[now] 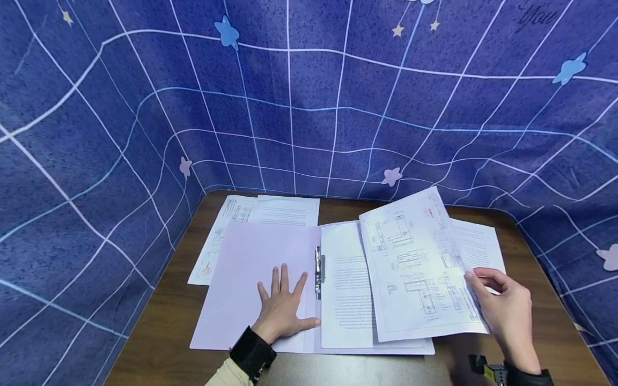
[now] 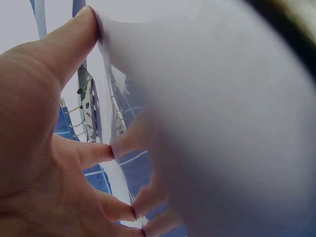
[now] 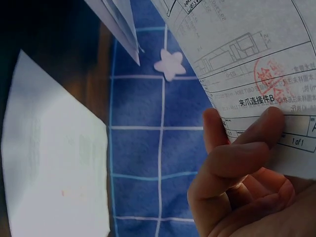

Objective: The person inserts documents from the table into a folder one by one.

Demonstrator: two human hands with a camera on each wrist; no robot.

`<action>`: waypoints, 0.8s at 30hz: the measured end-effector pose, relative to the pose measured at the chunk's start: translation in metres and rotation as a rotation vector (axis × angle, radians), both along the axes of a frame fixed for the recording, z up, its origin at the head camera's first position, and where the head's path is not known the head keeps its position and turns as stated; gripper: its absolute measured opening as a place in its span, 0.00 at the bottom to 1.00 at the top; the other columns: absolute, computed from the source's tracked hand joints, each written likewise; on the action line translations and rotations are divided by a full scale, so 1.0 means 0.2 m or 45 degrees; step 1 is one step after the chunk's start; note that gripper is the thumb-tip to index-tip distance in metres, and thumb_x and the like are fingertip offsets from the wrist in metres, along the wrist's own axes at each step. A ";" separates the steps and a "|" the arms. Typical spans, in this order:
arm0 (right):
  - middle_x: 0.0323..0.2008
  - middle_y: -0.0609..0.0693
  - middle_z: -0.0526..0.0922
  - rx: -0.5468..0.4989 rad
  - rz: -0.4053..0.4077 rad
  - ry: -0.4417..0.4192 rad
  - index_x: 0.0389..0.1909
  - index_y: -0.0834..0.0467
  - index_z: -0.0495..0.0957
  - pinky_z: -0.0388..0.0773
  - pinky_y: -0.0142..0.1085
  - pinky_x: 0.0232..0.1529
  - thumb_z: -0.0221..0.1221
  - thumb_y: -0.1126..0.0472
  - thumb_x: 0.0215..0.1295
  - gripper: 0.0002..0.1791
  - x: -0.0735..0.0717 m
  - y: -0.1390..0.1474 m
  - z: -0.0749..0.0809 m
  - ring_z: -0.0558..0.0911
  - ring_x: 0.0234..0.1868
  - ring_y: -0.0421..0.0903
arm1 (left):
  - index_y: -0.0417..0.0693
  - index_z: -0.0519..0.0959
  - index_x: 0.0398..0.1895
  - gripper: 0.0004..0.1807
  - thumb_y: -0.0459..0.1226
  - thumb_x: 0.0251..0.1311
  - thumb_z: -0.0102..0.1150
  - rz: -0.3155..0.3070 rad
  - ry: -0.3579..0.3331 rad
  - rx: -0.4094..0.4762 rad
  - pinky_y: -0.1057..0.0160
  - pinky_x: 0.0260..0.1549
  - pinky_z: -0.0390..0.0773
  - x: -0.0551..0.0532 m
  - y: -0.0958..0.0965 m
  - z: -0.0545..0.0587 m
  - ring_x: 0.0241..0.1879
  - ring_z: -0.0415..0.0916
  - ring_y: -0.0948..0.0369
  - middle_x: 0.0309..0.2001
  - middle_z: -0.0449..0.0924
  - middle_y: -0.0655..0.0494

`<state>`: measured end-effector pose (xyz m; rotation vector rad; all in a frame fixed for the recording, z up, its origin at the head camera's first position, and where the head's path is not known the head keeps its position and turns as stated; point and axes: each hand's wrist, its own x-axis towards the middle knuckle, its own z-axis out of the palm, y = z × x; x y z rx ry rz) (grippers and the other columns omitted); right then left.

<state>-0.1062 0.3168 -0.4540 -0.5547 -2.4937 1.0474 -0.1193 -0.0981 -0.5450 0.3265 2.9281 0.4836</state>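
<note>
A lavender folder point(image 1: 260, 252) lies spread on the table, a metal clip point(image 1: 318, 273) along its spine. My left hand point(image 1: 282, 316) presses flat on the folder's left cover with fingers spread, its thumb reaching the spine. On the right side rests a stack of text sheets point(image 1: 345, 273). Between thumb and fingers, my right hand point(image 1: 507, 305) pinches the right edge of a sheet with technical drawings point(image 1: 415, 268), which is tilted over the stack. In the right wrist view, a red stamp point(image 3: 269, 76) shows on the drawing sheet near the fingers.
Loose papers point(image 1: 285, 209) stick out behind the folder's left cover. Another text sheet point(image 1: 483, 246) lies on the right, partly under the drawing sheet. The brown table point(image 1: 159, 321) meets a blue patterned curtain point(image 1: 309, 107) at the back and sides.
</note>
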 end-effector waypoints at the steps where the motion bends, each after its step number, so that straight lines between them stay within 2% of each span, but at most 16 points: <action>1: 0.28 0.49 0.89 0.007 0.010 0.000 0.41 0.60 0.89 0.66 0.26 0.25 0.71 0.57 0.64 0.11 0.00 -0.02 -0.01 0.77 0.23 0.31 | 0.49 0.62 0.80 0.62 0.70 0.44 0.72 0.000 -0.001 -0.002 0.15 0.60 0.39 0.00 0.00 0.00 0.77 0.36 0.27 0.78 0.41 0.24; 3: 0.31 0.56 0.89 0.024 0.028 0.010 0.41 0.61 0.89 0.66 0.26 0.26 0.71 0.59 0.64 0.10 -0.01 -0.05 -0.03 0.77 0.23 0.32 | 0.49 0.62 0.80 0.63 0.70 0.44 0.72 -0.002 0.000 -0.003 0.15 0.60 0.39 0.00 0.00 0.00 0.77 0.36 0.27 0.78 0.41 0.24; 6: 0.32 0.59 0.89 0.030 0.056 0.026 0.40 0.62 0.88 0.66 0.25 0.26 0.70 0.60 0.64 0.09 -0.01 -0.09 -0.05 0.77 0.23 0.32 | 0.49 0.62 0.80 0.63 0.70 0.44 0.72 -0.003 0.001 0.000 0.15 0.60 0.39 0.00 0.00 0.00 0.77 0.36 0.27 0.78 0.41 0.24; 18: 0.35 0.58 0.89 -0.023 0.121 -0.025 0.42 0.61 0.88 0.68 0.26 0.27 0.69 0.59 0.66 0.09 -0.03 -0.21 -0.10 0.80 0.27 0.38 | 0.50 0.62 0.80 0.62 0.70 0.44 0.71 0.002 0.006 -0.009 0.15 0.60 0.40 0.00 0.00 0.00 0.77 0.36 0.27 0.78 0.42 0.25; 24: 0.36 0.58 0.90 -0.011 0.149 -0.016 0.41 0.60 0.88 0.68 0.26 0.30 0.69 0.60 0.66 0.08 -0.04 -0.26 -0.12 0.81 0.31 0.39 | 0.49 0.62 0.80 0.62 0.70 0.44 0.71 0.004 -0.001 -0.009 0.15 0.60 0.39 0.00 0.00 0.00 0.77 0.36 0.27 0.78 0.41 0.24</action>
